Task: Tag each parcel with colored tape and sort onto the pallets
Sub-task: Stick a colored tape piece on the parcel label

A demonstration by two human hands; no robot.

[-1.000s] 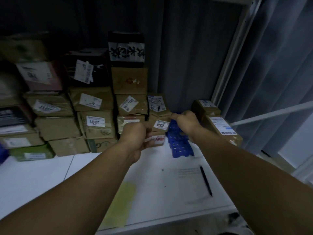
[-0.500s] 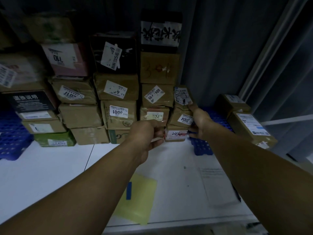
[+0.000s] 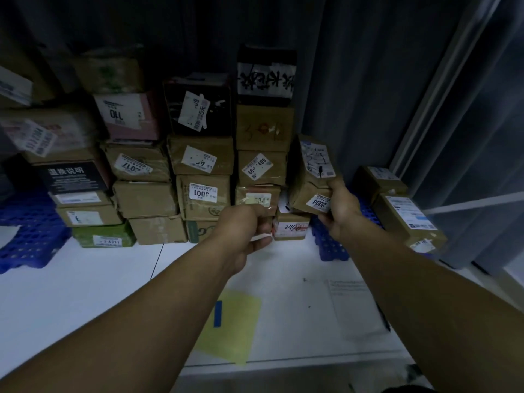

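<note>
Right hand (image 3: 341, 214) grips a crumpled brown cardboard parcel (image 3: 309, 177) (white label reads 2004) by its lower corner, tilted, just beside the stacked kraft boxes (image 3: 201, 194). Left hand (image 3: 243, 231) is clenched round a thin white strip (image 3: 261, 237). The smooth white table (image 3: 85, 279) carries a yellow paper sheet (image 3: 232, 324) with a blue tape strip (image 3: 217, 314). Blue perforated plastic pallet (image 3: 329, 245) at right, grey pleated curtain (image 3: 354, 80) behind.
</note>
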